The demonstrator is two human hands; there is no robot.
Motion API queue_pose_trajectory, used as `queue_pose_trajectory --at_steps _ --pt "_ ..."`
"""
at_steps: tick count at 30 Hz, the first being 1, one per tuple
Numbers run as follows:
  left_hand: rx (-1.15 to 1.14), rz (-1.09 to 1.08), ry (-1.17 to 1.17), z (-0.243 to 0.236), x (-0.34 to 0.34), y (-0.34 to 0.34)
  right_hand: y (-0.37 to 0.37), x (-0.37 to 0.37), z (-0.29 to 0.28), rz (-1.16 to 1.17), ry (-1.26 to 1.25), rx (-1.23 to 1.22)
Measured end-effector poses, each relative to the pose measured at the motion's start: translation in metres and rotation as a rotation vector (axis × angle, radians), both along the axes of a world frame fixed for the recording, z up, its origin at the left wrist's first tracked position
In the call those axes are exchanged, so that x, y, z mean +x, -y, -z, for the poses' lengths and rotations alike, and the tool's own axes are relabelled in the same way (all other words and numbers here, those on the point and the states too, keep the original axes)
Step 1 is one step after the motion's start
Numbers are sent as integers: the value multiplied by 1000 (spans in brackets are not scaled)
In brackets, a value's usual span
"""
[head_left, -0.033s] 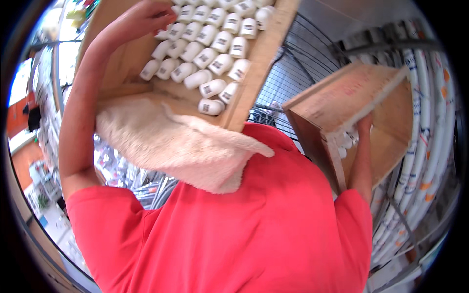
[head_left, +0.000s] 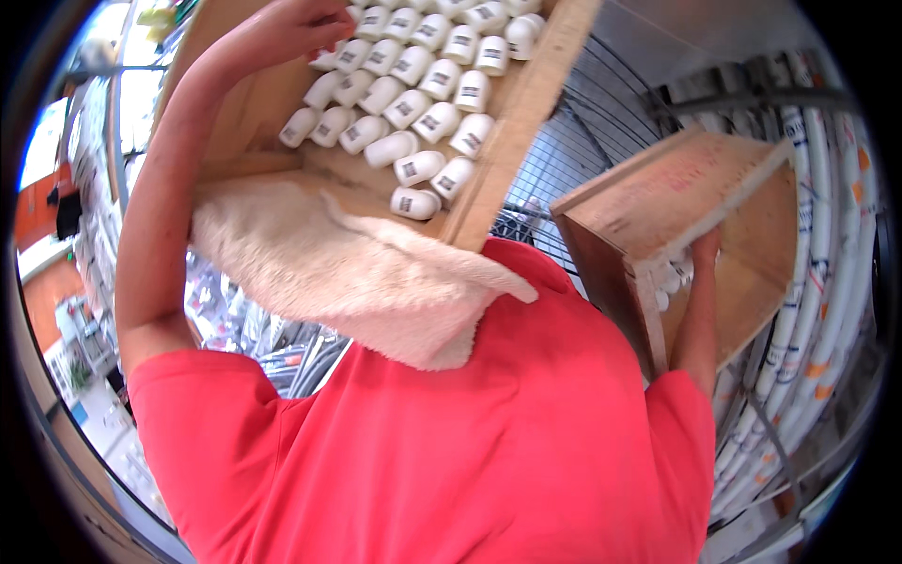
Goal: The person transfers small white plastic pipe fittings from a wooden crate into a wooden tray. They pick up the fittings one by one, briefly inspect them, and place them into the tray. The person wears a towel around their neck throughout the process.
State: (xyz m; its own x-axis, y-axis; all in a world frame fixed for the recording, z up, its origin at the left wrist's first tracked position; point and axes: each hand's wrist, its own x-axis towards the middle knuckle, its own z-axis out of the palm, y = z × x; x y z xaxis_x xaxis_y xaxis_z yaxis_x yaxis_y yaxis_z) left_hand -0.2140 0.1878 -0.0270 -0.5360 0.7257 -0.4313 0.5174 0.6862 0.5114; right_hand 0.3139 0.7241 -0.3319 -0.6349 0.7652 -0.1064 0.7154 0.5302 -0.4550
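Note:
Rows of white rounded plastic fittings (head_left: 411,108) with dark printed marks lie in a shallow wooden tray (head_left: 526,103). At its far left, my left hand (head_left: 305,26) is over the fittings with bent fingers drawn together; whatever they hold, if anything, is hidden. A pale fluffy cloth (head_left: 366,273) hangs over the near edge of the tray. To the right, my right hand (head_left: 705,246) reaches into a tilted wooden box (head_left: 681,197), beside a few small white pieces (head_left: 669,277). The fingers of that hand are hidden.
Long white pipes (head_left: 803,273) with orange marks stand along the right side. Behind the tray and box is a dark wire rack (head_left: 554,155). Bagged items and grey tubes (head_left: 305,362) lie below the cloth. Shelving lines the left.
The tray, its fittings, the cloth and my left hand appear slightly farther right in the picture. My right hand stays inside the wooden box.

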Motion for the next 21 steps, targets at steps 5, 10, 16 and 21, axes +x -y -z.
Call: queue_pose_trajectory --at_steps 5,10,16,21 --pt "-26 32 -74 -17 10 -1 -8 4 -2 21 7 30" --pt "-1 50 -53 -25 16 -6 -1 4 -17 36 65 79" --pt "85 140 -219 -27 18 -12 -49 29 -21 286 24 -94" --pt "387 241 -450 -33 31 -19 -122 71 -56 491 -417 -77"
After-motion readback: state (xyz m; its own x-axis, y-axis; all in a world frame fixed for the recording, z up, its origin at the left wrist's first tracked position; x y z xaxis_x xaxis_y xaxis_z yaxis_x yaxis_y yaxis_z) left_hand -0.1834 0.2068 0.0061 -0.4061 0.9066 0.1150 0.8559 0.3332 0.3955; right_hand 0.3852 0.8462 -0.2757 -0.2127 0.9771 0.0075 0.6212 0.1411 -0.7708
